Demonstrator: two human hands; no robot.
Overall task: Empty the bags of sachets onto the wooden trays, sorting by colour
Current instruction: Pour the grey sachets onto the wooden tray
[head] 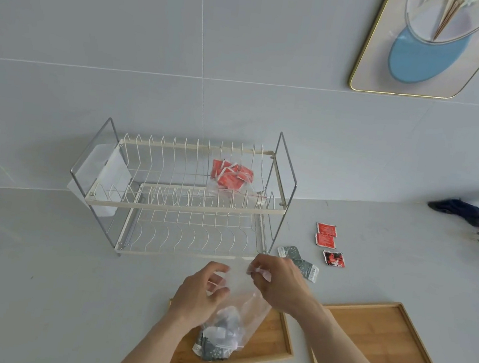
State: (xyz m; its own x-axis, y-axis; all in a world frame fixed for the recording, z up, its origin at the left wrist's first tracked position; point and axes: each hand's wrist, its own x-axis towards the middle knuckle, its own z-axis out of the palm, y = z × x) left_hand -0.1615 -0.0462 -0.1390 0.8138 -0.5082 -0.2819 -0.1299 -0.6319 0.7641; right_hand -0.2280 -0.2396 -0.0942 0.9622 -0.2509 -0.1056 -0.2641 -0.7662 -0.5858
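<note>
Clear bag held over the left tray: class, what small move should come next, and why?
Probably tip the bag further, so the dark sachets slide onto the left tray. Both hands, left and right, grip it, and the sachets are bunched at its low end.

Low in the frame, two matt wooden trays [379, 334] lie on a smooth pale bench [44, 263]. The bag [235, 309] is thin clear plastic; the dish rack [182, 198] is white-coated wire with bare metal uprights.
</note>
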